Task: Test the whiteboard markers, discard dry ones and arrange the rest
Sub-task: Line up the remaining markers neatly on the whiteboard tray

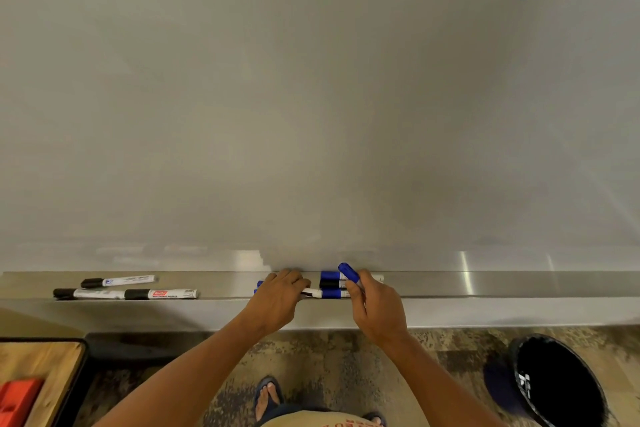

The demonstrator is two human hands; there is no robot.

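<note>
Soft, even, rather dim light falls on the whiteboard (311, 97), which reads grey with a darker patch right of centre. Bright glare streaks cross the metal tray (464, 282) at the right, and pale reflections lie at its left. The wide lens bends the edges. Corners are soft; the bin (557, 381) and the floor (346, 364) look smeared.

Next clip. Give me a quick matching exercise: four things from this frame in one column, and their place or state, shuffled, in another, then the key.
Things:
1. right hand
2. left hand
3. three black-capped markers
4. bin

Places or states:
A. on the floor at the right
B. lying on the left part of the tray
C. holding a blue-capped marker
D. resting on the markers in the middle of the tray

Pairs: 1-C, 2-D, 3-B, 4-A
</note>
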